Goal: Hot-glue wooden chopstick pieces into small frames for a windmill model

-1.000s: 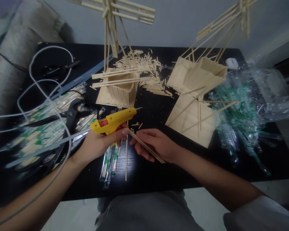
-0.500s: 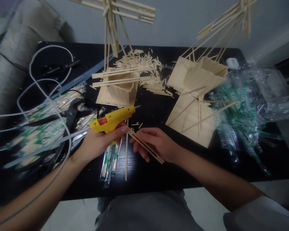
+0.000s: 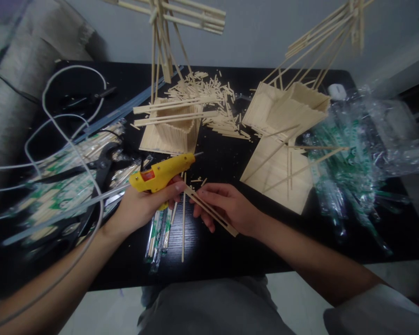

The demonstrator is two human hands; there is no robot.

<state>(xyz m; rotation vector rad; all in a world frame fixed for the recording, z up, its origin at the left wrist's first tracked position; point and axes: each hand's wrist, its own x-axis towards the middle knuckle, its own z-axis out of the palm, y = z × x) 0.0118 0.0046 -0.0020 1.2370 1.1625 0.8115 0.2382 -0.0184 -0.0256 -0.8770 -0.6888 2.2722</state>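
1. Centre stage, the pair of sticks (image 3: 212, 214): 2 slim pale lengths side by side, a narrow gap between them, slanting in mid-air above the black surface (image 3: 237, 260).
2. The right hand (image 3: 228, 204) has them, closed around their side, with fingers (image 3: 206, 222) curled underneath.
3. Double duty for the left hand (image 3: 148, 200): it's wrapped around the yellow glue gun (image 3: 162, 173), and its thumb (image 3: 176, 188) meets the far end of the sticks.
4. The step, by my read: joining, with the 2 lengths kept in line. The nozzle (image 3: 199, 154) points away, so gluing looks paused.
5. What's called for next? Probably a steady right hand while the joint sets, or the nozzle turned inward if more glue is wanted.
6. Just below the hands: 1 loose stick (image 3: 183, 228) beside some wrapped sticks (image 3: 157, 239), with tiny offcuts (image 3: 196, 180) near the fingertips.
7. Farther out: a stick-walled box (image 3: 174, 135) beyond the gun, a heap of cut bits (image 3: 226, 121) behind, and a flat panel (image 3: 300, 195) to the right.
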